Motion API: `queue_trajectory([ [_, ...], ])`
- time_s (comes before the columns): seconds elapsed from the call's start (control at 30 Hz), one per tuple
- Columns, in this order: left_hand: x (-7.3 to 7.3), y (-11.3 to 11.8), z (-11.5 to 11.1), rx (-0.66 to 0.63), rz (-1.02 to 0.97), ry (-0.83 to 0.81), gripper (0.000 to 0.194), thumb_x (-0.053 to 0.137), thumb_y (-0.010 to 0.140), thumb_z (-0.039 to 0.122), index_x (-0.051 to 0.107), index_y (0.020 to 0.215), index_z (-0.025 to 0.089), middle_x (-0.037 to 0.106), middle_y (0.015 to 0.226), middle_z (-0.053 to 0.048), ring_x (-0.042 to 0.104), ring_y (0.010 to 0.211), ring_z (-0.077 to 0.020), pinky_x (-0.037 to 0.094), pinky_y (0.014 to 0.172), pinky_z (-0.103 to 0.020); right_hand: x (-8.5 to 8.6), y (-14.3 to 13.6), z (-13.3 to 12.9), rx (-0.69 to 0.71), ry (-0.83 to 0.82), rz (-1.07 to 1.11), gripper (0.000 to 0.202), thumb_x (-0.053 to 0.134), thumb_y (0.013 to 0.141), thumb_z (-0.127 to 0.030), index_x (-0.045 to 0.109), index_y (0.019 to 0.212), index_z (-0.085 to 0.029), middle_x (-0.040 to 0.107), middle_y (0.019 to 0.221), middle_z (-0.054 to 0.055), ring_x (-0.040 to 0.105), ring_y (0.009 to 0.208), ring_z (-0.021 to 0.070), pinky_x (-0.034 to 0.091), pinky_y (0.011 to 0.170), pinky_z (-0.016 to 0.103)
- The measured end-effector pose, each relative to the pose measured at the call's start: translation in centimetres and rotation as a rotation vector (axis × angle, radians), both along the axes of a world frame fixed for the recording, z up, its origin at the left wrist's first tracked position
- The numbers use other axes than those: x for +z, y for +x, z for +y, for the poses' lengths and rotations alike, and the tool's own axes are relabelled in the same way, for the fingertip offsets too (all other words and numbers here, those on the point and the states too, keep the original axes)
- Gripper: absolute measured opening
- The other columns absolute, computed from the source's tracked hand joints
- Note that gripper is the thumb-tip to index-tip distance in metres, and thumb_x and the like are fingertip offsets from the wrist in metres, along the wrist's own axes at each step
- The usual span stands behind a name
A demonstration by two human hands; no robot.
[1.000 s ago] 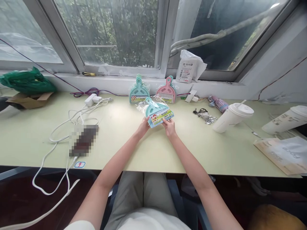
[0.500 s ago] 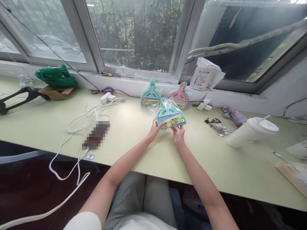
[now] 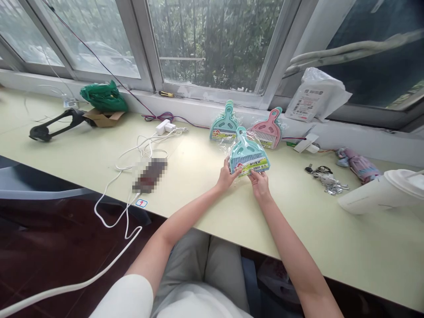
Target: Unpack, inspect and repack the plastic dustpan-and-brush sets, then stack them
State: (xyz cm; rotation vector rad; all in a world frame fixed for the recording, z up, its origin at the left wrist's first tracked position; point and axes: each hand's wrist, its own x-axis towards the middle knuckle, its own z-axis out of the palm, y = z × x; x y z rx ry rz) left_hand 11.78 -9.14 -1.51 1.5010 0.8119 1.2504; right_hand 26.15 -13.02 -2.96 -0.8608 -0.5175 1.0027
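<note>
A mint-green dustpan and brush set [image 3: 248, 152] in a clear plastic wrapper is held up over the table. My left hand [image 3: 228, 176] grips its lower left corner, with the thumb on the front label. Along its lower edge, my right hand [image 3: 260, 185] pinches it, thumb in front. The fingers behind the set are partly hidden. Just beyond it stand more wrapped sets against the wall below the window: a green stack [image 3: 227, 121] on the left and a pink set [image 3: 269, 128] on the right, with green showing behind it.
On the pale table [image 3: 198, 194] lie a blurred-out dark object [image 3: 149, 175], white cables and a charger [image 3: 164, 127] at left. Keys [image 3: 327, 179], a folded umbrella [image 3: 359, 165] and a white lidded cup [image 3: 374, 194] are at right. A green bag [image 3: 104, 96] rests on a cardboard box [image 3: 105, 118].
The whole view has shifted, so the scene sits further right and the cup is now cut by the edge. Both hands keep their hold on the green set, which looks slightly closer.
</note>
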Motion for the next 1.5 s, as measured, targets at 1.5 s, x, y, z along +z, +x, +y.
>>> queue_trajectory([
  [1.5, 5.4, -3.1, 2.2, -0.522, -0.481, -0.406, 0.082, 0.024, 0.078, 0.079, 0.046, 0.133, 0.022, 0.058, 0.128, -0.008, 0.051, 0.121, -0.0287, 0.038, 0.102, -0.047, 2.8, 0.1, -1.4, 0.331, -0.137, -0.088, 0.034, 0.082, 0.058, -0.029, 0.068, 0.086, -0.016, 0.073, 0.087, 0.007, 0.069, 0.087, 0.0252, 0.059, 0.079, 0.039],
])
